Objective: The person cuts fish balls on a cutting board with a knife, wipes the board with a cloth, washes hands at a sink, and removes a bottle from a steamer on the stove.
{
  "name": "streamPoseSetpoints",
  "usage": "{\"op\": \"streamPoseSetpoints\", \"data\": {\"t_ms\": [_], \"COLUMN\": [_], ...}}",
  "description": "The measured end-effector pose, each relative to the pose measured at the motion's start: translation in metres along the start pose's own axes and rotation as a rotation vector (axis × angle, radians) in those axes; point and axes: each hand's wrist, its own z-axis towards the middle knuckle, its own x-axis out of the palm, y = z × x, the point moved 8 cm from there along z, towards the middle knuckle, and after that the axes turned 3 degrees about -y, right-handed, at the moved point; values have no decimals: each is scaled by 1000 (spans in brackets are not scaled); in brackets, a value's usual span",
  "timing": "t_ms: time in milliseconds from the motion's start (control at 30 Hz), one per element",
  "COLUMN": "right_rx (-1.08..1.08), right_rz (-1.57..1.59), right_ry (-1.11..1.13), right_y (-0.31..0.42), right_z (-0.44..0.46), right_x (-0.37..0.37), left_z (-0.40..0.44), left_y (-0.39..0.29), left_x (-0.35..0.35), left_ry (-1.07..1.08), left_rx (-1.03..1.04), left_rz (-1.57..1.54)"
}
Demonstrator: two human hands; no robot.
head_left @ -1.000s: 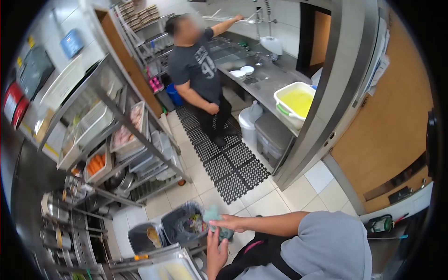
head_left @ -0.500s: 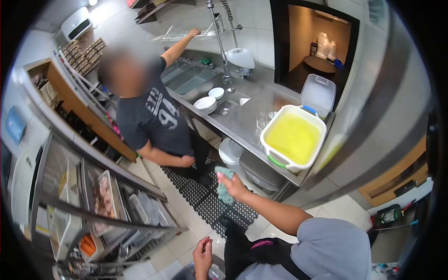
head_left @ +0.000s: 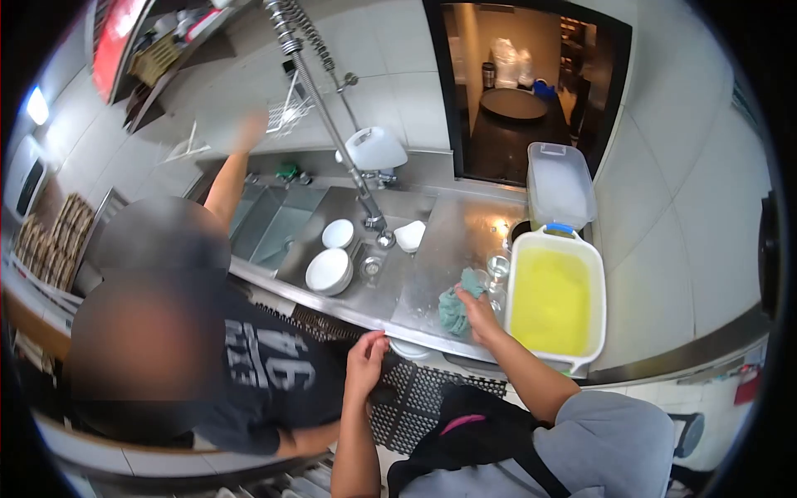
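Observation:
My right hand (head_left: 477, 317) grips a crumpled green cloth (head_left: 454, 313) just above the right part of the steel counter (head_left: 415, 299). Several clear glasses (head_left: 498, 266) stand by the cloth, partly hidden. To their right is a white tub (head_left: 599, 290) of yellow liquid, with a blue clip at the back and a green one at the front. My left hand (head_left: 365, 361) is empty in front of the counter's edge, its fingers loosely curled and a little apart.
White bowls (head_left: 329, 271) sit left of the drain, and a white dish (head_left: 410, 236) lies near the spray tap (head_left: 365, 199). A co-worker (head_left: 266, 357) stands close on my left, one arm raised to a rack. A clear container (head_left: 562, 183) stands behind the tub.
My right hand has brought the cloth from over the floor mat to the counter beside the glasses. My view has turned and come nearer the counter. My left hand has risen towards the counter's edge.

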Motion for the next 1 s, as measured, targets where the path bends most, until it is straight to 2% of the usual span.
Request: {"op": "streamPoseSetpoints", "data": {"t_ms": [133, 200, 267, 333, 400, 500, 600, 667, 733, 767, 800, 833, 900, 933, 967, 1000], "right_rx": [-22, -88, -112, -312, -210, -233, -284, -299, -360, -401, -432, -460, -772, -666, -561, -323], "right_rz": [12, -94, -234, -440, -818, -861, -876, -793, -876, -946, -1016, -1084, -814, -882, -946, -864], "right_ry": [0, -160, -164, -195, -343, -356, -306, -277, -217, -146, -109, -67, -106, -121, -135, -130], "right_y": [-32, -18, -17, -11, -33, -41, -65, -62, -65, -66, -65, -69, -74, -94, -110, -120], "right_z": [106, 176, 261, 350, 447, 539, 608, 616, 607, 597, 585, 572, 532, 518, 503, 477], "right_x": [18, 49, 83, 118, 142, 181, 212, 223, 233, 237, 235, 235, 225, 215, 205, 191], "left_z": [136, 179, 197, 210, 215, 217, 231, 241, 252, 260, 268, 274, 289, 291, 302, 317], "left_y": [20, 55, 114, 153, 160, 161, 189, 220, 260, 264, 256, 240, 211, 214, 224, 263], "left_x": [-1, 6, 15, 19, 15, 2, -24, -35, -38, -30, -19, -6, 26, 32, 41, 46], "left_ry": [-33, -15, 40, 86, 138, 219, 124, 66, 135, 154, 172, 130, 40, 54, 2, 28], "left_rx": [-16, -72, -214, -330, -405, -485, -596, -667, -622, -529, -529, -646, -819, -821, -850, -852], "left_rz": [5, -32, -144, -217, -187, -111, -132, -154, -121, -190, -191, -293, -442, -443, -582, -669]}}
